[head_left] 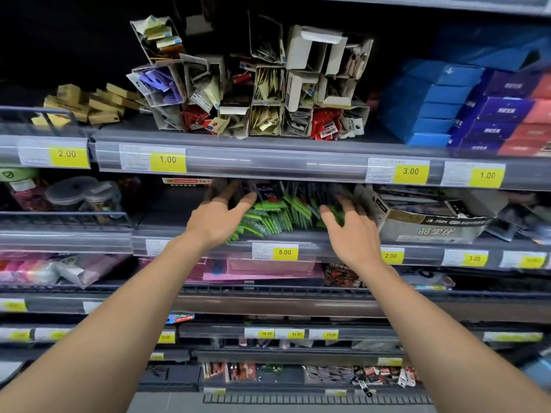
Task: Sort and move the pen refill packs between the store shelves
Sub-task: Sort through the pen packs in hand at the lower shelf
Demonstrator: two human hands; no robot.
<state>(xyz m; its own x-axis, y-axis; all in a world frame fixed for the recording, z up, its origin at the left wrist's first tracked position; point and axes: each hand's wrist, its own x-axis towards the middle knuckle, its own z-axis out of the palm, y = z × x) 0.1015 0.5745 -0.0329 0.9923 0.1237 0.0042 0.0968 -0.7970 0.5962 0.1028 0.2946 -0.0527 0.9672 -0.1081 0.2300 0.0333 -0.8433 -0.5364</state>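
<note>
Refill packs (269,217), green, stand bunched on the middle shelf (328,238), 12 o'clock of both hands. Left hand (217,217) and right hand (354,228) flank them, grip wide, holding nothing. Probably light, floppy, slippery; squeeze the bunch from both sides.

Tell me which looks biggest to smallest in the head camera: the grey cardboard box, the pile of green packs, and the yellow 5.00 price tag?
1. Grey cardboard box, though it looks close in size to the pile.
2. Pile of green packs, partly hidden behind both hands.
3. Yellow 5.00 price tag, plainly the smallest.
</note>
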